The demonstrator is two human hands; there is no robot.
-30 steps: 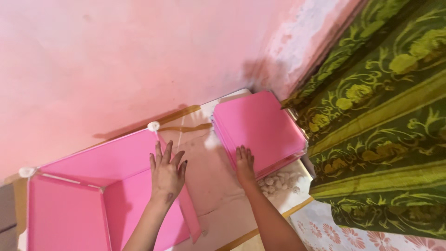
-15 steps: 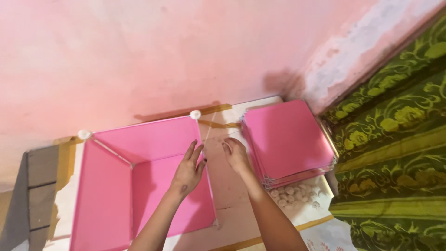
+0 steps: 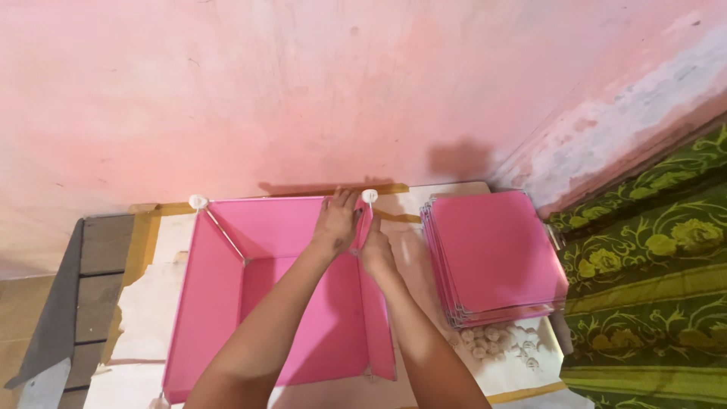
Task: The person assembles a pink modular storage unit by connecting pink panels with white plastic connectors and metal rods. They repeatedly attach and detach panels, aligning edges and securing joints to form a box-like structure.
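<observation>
I've brought both hands together since a moment ago: left hand (image 3: 335, 222) and right hand (image 3: 375, 248) now grasp the upright pink panel (image 3: 376, 303) just below its white corner connector (image 3: 369, 196).

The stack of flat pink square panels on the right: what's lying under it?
The stack of pink panels rests on a pale sheet of cardboard. Small round whitish connectors lie loose at its near edge. Anything directly beneath the stack is covered.

Single head-worn view, steeply downward and close over the floor beside the pink wall (image 3: 303, 91).
</observation>
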